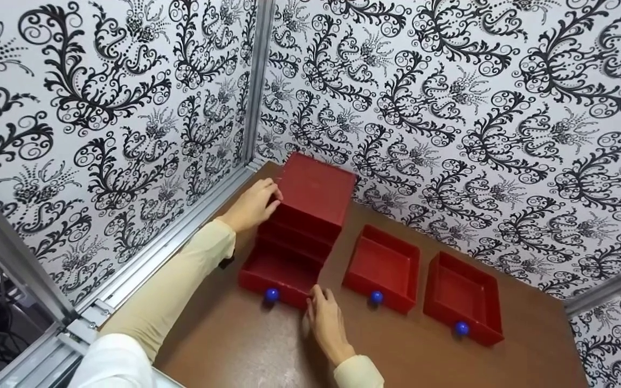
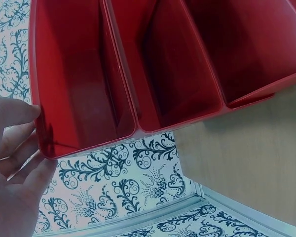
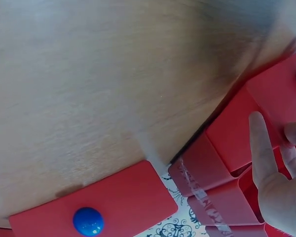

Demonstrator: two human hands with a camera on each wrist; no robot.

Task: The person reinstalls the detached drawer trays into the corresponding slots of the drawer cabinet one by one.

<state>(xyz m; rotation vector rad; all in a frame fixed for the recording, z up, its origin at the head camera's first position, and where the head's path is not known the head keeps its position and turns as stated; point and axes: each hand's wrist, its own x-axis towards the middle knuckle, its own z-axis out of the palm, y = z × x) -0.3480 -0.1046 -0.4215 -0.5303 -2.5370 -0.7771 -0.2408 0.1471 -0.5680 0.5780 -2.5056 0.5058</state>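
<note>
I log bottom drawer (image 1: 290,292) jutting from the front of the cabinet (image 1: 318,188), right hand (image 1: 325,320) nearer at its front right corner, pinch or touch I cannot tell, left hand (image 1: 254,205) gripping the cabinet's upper left edge.

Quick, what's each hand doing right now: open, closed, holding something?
Left hand: holding the red cabinet by its top corner.
Right hand: gripping the bottom drawer by its front corner.
</note>
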